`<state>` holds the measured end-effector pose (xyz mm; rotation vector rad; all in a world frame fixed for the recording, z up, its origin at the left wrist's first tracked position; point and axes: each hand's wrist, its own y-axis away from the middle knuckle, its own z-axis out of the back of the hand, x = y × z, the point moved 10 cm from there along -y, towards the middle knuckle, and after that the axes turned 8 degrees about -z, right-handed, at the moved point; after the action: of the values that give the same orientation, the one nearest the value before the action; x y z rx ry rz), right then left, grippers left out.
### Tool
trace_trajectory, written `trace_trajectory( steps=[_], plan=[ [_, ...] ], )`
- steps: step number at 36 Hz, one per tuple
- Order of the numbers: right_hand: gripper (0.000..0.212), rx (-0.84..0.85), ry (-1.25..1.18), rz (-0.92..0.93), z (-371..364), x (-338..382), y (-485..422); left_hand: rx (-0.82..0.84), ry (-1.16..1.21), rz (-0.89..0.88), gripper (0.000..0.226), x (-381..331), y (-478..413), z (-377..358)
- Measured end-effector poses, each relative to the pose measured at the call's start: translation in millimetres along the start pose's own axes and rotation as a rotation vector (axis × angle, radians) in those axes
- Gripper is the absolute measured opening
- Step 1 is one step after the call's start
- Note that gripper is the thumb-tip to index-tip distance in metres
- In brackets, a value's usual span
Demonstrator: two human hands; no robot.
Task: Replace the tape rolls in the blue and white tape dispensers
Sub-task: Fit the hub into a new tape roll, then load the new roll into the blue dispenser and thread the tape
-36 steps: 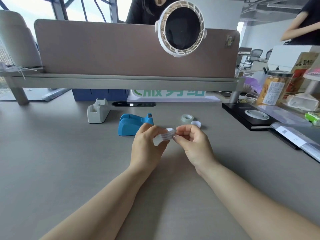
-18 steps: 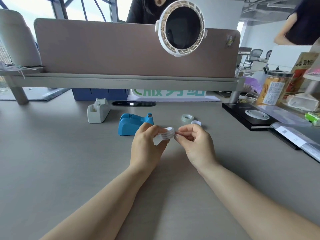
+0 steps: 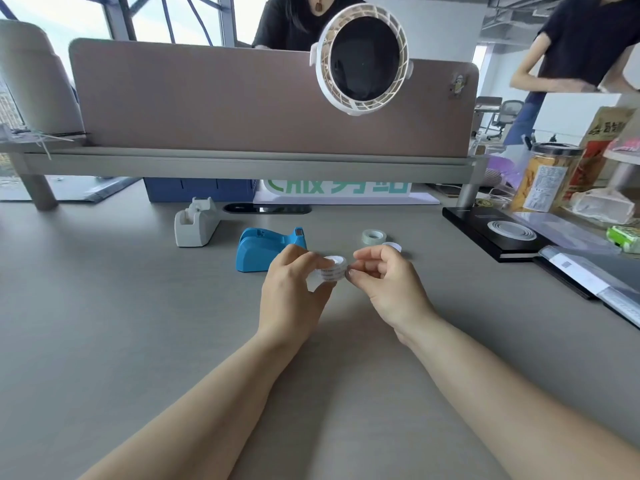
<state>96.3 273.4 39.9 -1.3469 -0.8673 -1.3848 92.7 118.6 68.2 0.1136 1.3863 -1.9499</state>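
Observation:
My left hand point(image 3: 292, 289) holds a small white tape roll point(image 3: 333, 270) above the desk. My right hand point(image 3: 384, 282) pinches at the roll's right edge with thumb and forefinger. Just behind my left hand lies the blue tape dispenser point(image 3: 263, 247). The white tape dispenser point(image 3: 194, 225) stands further left and back. A clear tape roll point(image 3: 373, 236) lies flat on the desk behind my right hand, with a small white core point(image 3: 393, 247) beside it, partly hidden by my fingers.
A desk divider point(image 3: 242, 105) with a white round fan point(image 3: 362, 58) runs across the back. A black box point(image 3: 491, 230), a snack jar point(image 3: 543, 176) and packets crowd the right side. Two people stand behind the divider.
My hands have stayed in place; the right fingers have shifted slightly on the roll's edge. The person at the back right has moved.

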Motion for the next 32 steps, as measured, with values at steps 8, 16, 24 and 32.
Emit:
trace_trajectory(
  steps=[8,16,24,32],
  plan=[
    [0.019,0.052,0.040,0.029,-4.9,4.9,0.0,0.014,0.036,0.005,0.023,3.2,-0.4,-0.5],
    [0.041,0.123,0.319,0.291,-13.3,22.3,7.7,0.093,0.240,0.165,0.024,21.3,3.1,-4.3],
    [0.016,0.174,0.297,0.287,-31.1,26.4,3.2,0.171,0.422,0.249,0.038,34.0,5.2,13.2],
    [0.014,0.116,0.225,0.282,-54.2,39.7,-30.7,0.025,0.060,0.254,0.043,115.9,-3.4,75.7]
  ],
)
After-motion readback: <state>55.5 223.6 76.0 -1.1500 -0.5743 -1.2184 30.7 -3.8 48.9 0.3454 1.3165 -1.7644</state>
